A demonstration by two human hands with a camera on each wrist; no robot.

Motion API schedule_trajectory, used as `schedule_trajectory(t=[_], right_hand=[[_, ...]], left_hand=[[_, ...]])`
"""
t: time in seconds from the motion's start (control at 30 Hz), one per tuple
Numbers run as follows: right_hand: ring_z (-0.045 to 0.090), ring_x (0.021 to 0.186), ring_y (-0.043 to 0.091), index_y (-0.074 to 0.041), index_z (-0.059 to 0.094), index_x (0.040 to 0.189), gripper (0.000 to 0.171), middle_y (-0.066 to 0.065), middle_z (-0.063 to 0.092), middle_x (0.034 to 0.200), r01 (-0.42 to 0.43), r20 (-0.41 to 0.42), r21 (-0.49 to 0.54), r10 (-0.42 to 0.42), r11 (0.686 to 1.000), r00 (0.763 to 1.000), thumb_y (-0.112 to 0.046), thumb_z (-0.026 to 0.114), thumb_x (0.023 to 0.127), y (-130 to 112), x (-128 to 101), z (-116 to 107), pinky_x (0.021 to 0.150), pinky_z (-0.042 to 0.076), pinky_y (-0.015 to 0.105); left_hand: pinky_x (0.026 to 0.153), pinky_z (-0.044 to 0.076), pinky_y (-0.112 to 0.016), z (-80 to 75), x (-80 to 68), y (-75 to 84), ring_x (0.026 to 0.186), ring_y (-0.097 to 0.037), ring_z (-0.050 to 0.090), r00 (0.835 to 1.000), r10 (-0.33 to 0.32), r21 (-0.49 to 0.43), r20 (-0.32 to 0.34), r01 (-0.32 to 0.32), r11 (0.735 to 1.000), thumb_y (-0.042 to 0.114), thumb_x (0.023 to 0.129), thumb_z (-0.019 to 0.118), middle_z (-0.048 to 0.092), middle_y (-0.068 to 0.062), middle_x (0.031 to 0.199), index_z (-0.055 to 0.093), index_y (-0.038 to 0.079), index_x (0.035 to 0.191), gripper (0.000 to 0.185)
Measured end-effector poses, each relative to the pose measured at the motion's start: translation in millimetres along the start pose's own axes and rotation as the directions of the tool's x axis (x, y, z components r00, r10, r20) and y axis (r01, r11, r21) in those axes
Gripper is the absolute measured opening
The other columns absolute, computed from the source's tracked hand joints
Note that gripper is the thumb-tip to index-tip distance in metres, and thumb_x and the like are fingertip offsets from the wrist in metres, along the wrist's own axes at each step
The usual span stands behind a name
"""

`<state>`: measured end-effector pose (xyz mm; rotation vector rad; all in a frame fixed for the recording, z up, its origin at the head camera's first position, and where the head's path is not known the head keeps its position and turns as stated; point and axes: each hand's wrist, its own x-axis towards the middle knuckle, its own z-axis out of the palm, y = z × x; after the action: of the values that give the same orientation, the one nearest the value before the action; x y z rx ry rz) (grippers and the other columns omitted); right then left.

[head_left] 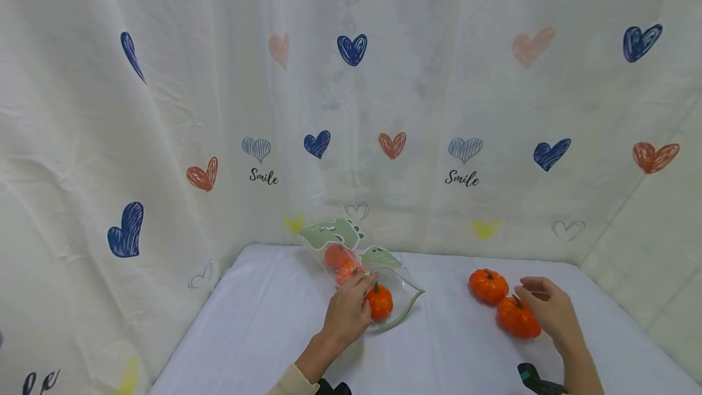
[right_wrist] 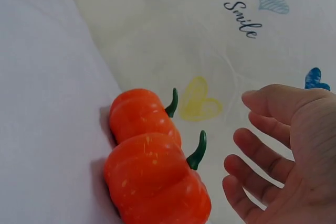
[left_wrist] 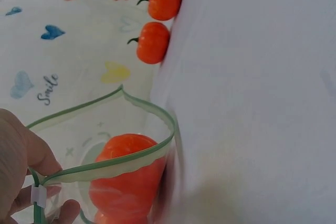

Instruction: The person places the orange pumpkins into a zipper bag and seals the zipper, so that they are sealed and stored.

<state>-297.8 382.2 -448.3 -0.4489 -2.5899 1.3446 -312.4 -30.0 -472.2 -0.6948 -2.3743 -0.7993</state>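
Observation:
In the head view a clear zip bag (head_left: 403, 316) with a green edge and green printed patches lies on the table, its mouth spread toward the right. Several orange toy pumpkins are inside, one pumpkin (head_left: 379, 302) near the mouth. My left hand (head_left: 348, 308) pinches the bag's edge by the white zip slider (left_wrist: 38, 195). To the right, two more pumpkins with green stems sit on the cloth, a farther pumpkin (head_left: 488, 286) and a nearer pumpkin (head_left: 518, 318). My right hand (head_left: 551, 313) hovers beside the nearer one, fingers loosely bent, holding nothing; the right wrist view shows a gap between them.
A white cloth (head_left: 252, 322) covers the table. Behind it hangs a pale curtain (head_left: 417, 96) printed with hearts and the word Smile, meeting the table's back edge. Dark wrist-camera mounts show at the bottom of the head view.

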Motion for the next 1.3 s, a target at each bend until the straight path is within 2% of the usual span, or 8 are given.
schedule_trajectory(t=[0.13, 0.37, 0.53, 0.73, 1.0, 1.3], right_hand=[[0.041, 0.133, 0.05, 0.003, 0.035, 0.151, 0.076, 0.033, 0.04, 0.15, -0.032, -0.001, -0.002, 0.032, 0.999, 0.999, -0.05, 0.055, 0.101, 9.3, 3.8, -2.4, 0.108, 0.043, 0.065], [0.032, 0.136, 0.057, 0.003, 0.025, 0.156, 0.091, 0.038, 0.022, 0.157, -0.057, 0.159, -0.063, 0.066, 0.996, 0.985, -0.057, 0.06, 0.097, 28.1, 9.5, -9.1, 0.108, 0.039, 0.071], [0.027, 0.137, 0.059, 0.003, 0.018, 0.158, 0.1, 0.04, 0.015, 0.157, -0.064, 0.235, -0.057, 0.076, 0.996, 0.969, -0.06, 0.062, 0.094, 37.5, 11.3, -8.2, 0.109, 0.037, 0.073], [0.024, 0.136, 0.059, 0.003, 0.012, 0.158, 0.109, 0.041, 0.01, 0.158, -0.084, 0.279, -0.057, 0.097, 0.995, 0.955, -0.063, 0.065, 0.091, 47.5, 12.7, -4.2, 0.108, 0.033, 0.076], [0.017, 0.137, 0.06, 0.002, 0.003, 0.16, 0.11, 0.042, 0.002, 0.158, -0.092, 0.329, -0.037, 0.099, 0.995, 0.939, -0.056, 0.068, 0.093, 55.3, 11.9, -2.6, 0.112, 0.021, 0.08], [0.021, 0.135, 0.059, 0.003, 0.003, 0.16, 0.115, 0.041, 0.006, 0.156, -0.082, 0.331, -0.074, 0.102, 0.994, 0.938, -0.056, 0.072, 0.089, 54.5, 8.4, -1.5, 0.113, 0.024, 0.078]], left_hand=[[0.1, 0.058, -0.038, 0.7, 0.0, -0.9, 0.119, -0.022, 0.067, 1.0, 0.002, 0.0, -0.005, -0.002, 1.0, -0.003, 0.082, 0.075, 0.069, -0.003, 0.133, 0.065, 0.013, 0.138, 0.059], [0.099, 0.058, -0.039, 1.4, 0.1, -1.5, 0.12, -0.022, 0.067, 1.0, 0.0, 0.005, -0.009, 0.0, 1.0, -0.003, 0.082, 0.074, 0.069, -0.003, 0.133, 0.066, 0.014, 0.137, 0.058], [0.1, 0.058, -0.04, 1.6, 0.2, -2.4, 0.121, -0.022, 0.067, 1.0, -0.004, 0.001, -0.007, 0.004, 1.0, -0.003, 0.082, 0.074, 0.069, -0.003, 0.134, 0.066, 0.014, 0.137, 0.057], [0.101, 0.057, -0.038, 1.9, 0.3, -3.1, 0.121, -0.022, 0.066, 1.0, 0.003, -0.011, -0.007, -0.003, 1.0, -0.003, 0.083, 0.075, 0.068, -0.003, 0.134, 0.066, 0.012, 0.137, 0.057], [0.101, 0.057, -0.037, 1.3, 0.6, -1.7, 0.12, -0.021, 0.067, 1.0, 0.011, -0.003, -0.004, -0.011, 1.0, -0.002, 0.083, 0.076, 0.068, -0.003, 0.133, 0.065, 0.013, 0.137, 0.057], [0.1, 0.057, -0.038, 1.9, -0.2, -2.1, 0.119, -0.022, 0.067, 1.0, 0.005, 0.007, -0.003, -0.005, 1.0, -0.002, 0.083, 0.075, 0.069, -0.003, 0.133, 0.066, 0.013, 0.136, 0.056]])
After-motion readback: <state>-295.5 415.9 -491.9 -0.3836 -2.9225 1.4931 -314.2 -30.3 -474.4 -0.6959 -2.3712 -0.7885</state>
